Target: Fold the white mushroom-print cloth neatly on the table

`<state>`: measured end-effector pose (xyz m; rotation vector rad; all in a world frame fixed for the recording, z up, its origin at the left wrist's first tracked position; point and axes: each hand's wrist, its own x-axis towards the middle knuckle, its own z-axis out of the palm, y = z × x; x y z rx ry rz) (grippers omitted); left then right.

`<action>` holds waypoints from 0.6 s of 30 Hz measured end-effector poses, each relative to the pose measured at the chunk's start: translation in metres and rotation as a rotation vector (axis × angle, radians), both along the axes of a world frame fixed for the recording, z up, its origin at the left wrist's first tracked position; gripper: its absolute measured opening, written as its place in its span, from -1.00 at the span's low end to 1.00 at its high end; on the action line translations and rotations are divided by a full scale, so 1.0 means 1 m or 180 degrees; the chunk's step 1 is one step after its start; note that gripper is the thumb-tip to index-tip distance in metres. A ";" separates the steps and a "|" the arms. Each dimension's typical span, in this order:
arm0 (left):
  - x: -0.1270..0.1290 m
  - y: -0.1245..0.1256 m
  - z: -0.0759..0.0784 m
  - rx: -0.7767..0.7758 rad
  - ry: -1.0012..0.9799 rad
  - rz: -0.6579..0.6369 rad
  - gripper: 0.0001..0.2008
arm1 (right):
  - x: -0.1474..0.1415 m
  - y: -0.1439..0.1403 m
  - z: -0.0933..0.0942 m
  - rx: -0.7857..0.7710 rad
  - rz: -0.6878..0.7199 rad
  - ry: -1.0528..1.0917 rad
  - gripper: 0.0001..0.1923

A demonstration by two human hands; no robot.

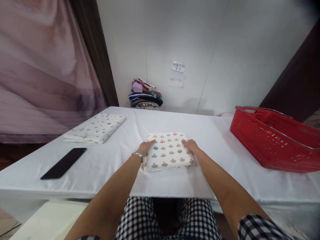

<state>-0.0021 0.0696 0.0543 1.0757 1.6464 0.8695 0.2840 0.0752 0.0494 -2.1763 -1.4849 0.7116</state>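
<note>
A folded white cloth [168,151] printed with grey and coloured shapes lies flat near the front middle of the white table [217,180]. My left hand [145,148], with a bracelet at the wrist, rests on the cloth's left edge. My right hand [191,146] lies on its right edge. Both hands press flat with fingers stretched out, gripping nothing.
Another folded patterned cloth [96,128] lies at the far left, with a black phone [64,163] nearer the front left edge. A red plastic basket [275,141] stands at the right. A stack of folded clothes [145,95] sits by the back wall under paper notes [177,75].
</note>
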 end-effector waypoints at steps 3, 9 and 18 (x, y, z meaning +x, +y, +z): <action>0.001 -0.002 0.008 -0.0566 -0.0618 0.0000 -0.54 | 0.003 0.001 -0.003 -0.0010 0.0020 0.0247 -0.63; 0.004 -0.009 0.032 -0.0776 -0.1829 -0.0448 -0.58 | 0.016 -0.002 -0.009 -0.0147 0.0101 0.0926 -0.62; 0.002 -0.027 0.104 0.0112 -0.1674 -0.1580 -0.60 | 0.009 -0.045 0.010 -0.0613 0.1010 0.3398 -0.61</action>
